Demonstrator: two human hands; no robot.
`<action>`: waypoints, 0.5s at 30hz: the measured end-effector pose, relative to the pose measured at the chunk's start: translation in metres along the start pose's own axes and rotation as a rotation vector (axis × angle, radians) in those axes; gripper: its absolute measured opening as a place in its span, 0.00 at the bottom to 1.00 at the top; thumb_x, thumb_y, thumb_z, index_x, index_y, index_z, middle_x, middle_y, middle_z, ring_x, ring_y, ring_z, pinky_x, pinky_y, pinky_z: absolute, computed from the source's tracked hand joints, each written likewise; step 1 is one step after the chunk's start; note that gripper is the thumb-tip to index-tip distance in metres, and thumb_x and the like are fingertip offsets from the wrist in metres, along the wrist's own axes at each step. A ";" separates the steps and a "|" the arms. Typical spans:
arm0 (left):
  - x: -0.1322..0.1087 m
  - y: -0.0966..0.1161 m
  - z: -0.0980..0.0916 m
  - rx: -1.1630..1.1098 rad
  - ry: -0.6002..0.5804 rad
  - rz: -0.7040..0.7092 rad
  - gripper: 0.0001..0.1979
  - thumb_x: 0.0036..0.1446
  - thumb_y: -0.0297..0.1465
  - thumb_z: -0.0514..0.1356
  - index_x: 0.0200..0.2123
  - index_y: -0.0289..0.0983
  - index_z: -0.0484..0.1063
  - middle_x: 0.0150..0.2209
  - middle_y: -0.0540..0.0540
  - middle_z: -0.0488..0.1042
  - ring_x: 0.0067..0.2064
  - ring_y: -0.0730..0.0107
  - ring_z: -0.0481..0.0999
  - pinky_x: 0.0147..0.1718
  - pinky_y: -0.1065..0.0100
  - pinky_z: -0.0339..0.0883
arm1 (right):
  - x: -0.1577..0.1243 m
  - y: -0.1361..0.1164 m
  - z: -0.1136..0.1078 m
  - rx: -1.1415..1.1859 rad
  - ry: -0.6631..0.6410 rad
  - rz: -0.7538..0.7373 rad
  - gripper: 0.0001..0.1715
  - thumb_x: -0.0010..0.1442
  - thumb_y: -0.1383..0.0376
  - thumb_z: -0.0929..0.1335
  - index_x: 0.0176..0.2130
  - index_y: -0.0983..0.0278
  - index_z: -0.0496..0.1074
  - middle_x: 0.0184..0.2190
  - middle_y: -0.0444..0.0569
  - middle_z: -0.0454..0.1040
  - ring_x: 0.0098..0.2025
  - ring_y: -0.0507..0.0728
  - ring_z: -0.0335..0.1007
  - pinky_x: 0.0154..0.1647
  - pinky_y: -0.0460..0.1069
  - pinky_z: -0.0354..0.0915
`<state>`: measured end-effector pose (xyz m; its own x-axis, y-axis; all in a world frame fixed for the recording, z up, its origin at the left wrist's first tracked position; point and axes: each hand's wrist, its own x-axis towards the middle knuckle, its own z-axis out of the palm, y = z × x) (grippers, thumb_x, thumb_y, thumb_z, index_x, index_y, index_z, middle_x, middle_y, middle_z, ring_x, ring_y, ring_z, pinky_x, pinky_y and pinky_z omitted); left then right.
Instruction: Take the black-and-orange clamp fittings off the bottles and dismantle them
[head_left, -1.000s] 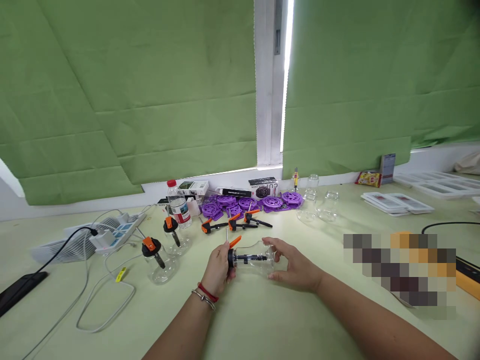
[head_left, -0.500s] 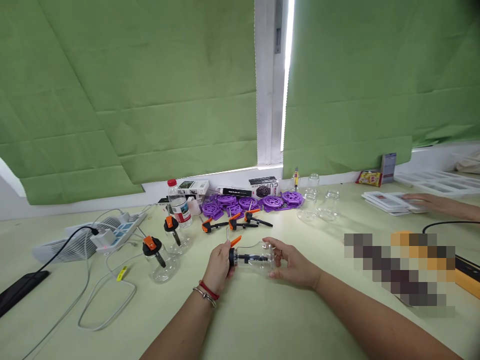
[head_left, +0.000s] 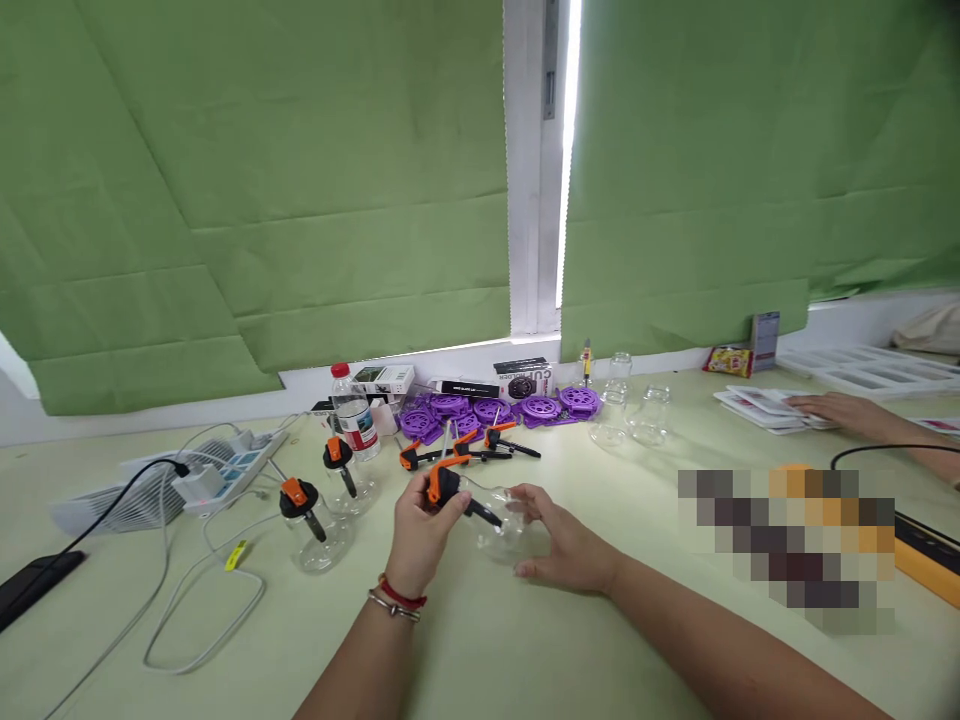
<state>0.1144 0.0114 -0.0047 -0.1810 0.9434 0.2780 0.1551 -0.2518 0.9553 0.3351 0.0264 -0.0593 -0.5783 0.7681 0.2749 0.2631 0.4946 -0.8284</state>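
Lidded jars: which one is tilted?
The jar between left grip and right grip; the other two lidded jars stand upright on the table.

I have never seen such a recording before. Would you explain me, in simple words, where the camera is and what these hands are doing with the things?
There is no machine here: these are a person's own bare hands, filmed by a camera worn on the head, looking forward and down. The left hand grips a black-and-orange lid; its dark rod seems to reach into the clear jar that the right hand holds. On the pale table, two lidded jars stand to the left. Beyond the hands lie loose lids and purple pieces. At far right, another person's hand touches white cards or packets.
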 end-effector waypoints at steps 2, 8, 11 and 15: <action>0.005 0.004 -0.012 0.178 0.128 0.049 0.19 0.44 0.40 0.64 0.38 0.36 0.68 0.31 0.48 0.72 0.31 0.69 0.71 0.32 0.69 0.65 | -0.001 0.003 -0.003 -0.079 -0.032 0.010 0.55 0.47 0.55 0.73 0.63 0.58 0.41 0.62 0.58 0.51 0.61 0.64 0.52 0.59 0.61 0.54; 0.023 0.004 -0.044 1.006 0.461 0.062 0.15 0.48 0.42 0.59 0.38 0.40 0.69 0.40 0.44 0.71 0.41 0.57 0.72 0.33 0.64 0.65 | -0.001 0.009 -0.014 -0.194 0.042 0.072 0.46 0.54 0.58 0.68 0.64 0.57 0.43 0.64 0.54 0.49 0.64 0.63 0.47 0.62 0.62 0.50; 0.027 0.000 -0.050 1.108 0.428 -0.054 0.16 0.51 0.44 0.55 0.38 0.40 0.69 0.42 0.42 0.71 0.41 0.55 0.72 0.29 0.63 0.64 | -0.002 0.008 -0.017 -0.240 0.032 0.089 0.44 0.54 0.58 0.67 0.64 0.58 0.46 0.65 0.53 0.48 0.64 0.62 0.46 0.63 0.61 0.49; 0.029 -0.003 -0.054 1.166 0.428 -0.106 0.20 0.54 0.46 0.51 0.42 0.39 0.67 0.43 0.39 0.70 0.41 0.53 0.73 0.29 0.62 0.65 | -0.002 0.011 -0.017 -0.314 0.020 0.112 0.40 0.55 0.57 0.67 0.62 0.60 0.51 0.65 0.53 0.48 0.65 0.62 0.45 0.63 0.59 0.49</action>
<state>0.0563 0.0283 0.0055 -0.5126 0.7460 0.4251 0.8496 0.3691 0.3768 0.3519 0.0375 -0.0612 -0.5176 0.8313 0.2026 0.5514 0.5052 -0.6639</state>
